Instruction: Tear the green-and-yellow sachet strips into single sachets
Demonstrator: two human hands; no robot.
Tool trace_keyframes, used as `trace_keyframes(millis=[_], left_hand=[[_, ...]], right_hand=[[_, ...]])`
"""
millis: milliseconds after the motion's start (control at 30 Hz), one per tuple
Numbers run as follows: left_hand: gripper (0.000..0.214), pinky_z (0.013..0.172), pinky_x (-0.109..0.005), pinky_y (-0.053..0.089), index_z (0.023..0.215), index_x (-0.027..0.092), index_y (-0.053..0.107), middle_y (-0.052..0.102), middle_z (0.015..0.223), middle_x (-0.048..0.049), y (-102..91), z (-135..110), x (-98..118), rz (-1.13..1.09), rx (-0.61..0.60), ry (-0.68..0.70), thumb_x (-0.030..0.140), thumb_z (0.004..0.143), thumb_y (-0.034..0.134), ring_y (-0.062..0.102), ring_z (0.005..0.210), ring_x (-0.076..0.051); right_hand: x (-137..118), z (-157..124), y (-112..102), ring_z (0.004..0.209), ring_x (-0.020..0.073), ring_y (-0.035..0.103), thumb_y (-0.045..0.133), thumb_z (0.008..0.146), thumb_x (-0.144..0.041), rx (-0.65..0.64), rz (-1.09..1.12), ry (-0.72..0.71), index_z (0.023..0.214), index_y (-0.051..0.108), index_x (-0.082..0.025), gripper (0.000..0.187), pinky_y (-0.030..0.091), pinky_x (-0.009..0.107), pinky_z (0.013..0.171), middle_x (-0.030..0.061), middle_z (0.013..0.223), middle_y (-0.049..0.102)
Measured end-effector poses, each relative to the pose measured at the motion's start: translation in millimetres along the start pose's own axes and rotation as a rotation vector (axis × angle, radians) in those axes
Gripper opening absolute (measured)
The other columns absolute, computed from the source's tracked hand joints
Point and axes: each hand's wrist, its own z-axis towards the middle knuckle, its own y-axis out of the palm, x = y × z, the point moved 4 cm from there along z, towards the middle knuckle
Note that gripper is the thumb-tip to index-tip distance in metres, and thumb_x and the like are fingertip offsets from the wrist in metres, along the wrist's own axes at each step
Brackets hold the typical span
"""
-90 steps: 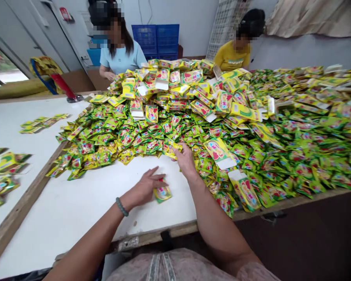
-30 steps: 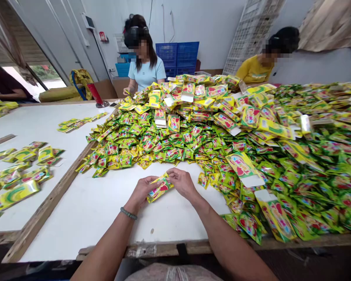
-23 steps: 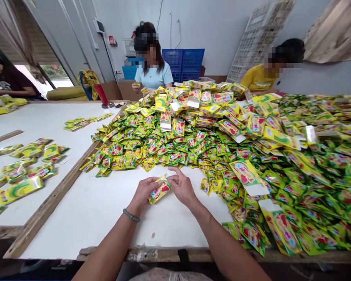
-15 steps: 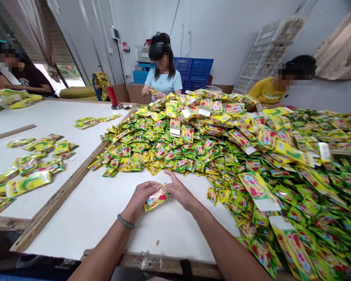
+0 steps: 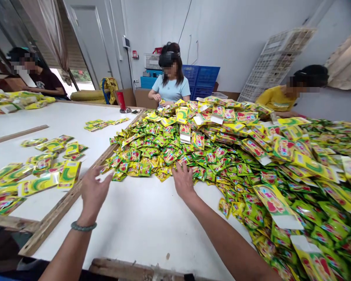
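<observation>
From the head view, my left hand hangs above the white counter, fingers spread open and holding nothing, just beside a wooden strip. My right hand is open too, its fingertips at the near edge of the big heap of yellow-green sachets, with no sachet gripped. Smaller groups of sachets lie left of the strip. Beyond the heap sit a person in a pale blue top and a person in a yellow top
</observation>
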Motion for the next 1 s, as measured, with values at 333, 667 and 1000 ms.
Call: trace_keyframes(millis=[333,667,1000], left_hand=[[0.036,0.077,-0.033,0.049,0.102,0.022,0.065,0.067,0.105,-0.0062,96.4,-86.8,72.3,-0.299,-0.681,0.172,0.042,0.073,0.059,0.062,0.089,-0.021],[0.035,0.052,-0.024,0.042,0.077,0.012,0.067,0.062,0.059,-0.0021,159.7,-136.7,70.0,-0.525,-0.909,-0.107,0.040,0.057,0.074,0.055,0.054,-0.014],[0.019,0.067,-0.027,0.041,0.077,0.020,0.065,0.066,0.077,-0.0029,123.1,-113.6,80.5,-0.266,-0.519,0.138,0.037,0.075,0.057,0.057,0.069,-0.017]], right_hand=[[42.6,-51.6,-18.4,0.079,0.0187,0.057,0.050,0.082,-0.024,-0.040,0.912,0.276,0.091,0.063,-0.019,0.017,0.045,0.031,0.072,0.0041,0.085,0.065],[56.2,-91.9,18.1,0.082,0.0201,0.059,0.068,0.063,-0.032,-0.234,1.247,0.612,0.090,0.065,-0.018,0.031,0.046,0.033,0.075,0.0033,0.082,0.066],[75.7,-86.5,-6.2,0.077,0.0184,0.056,0.058,0.073,-0.038,-0.002,1.114,0.598,0.081,0.062,-0.018,0.021,0.044,0.030,0.071,0.0017,0.078,0.065]])
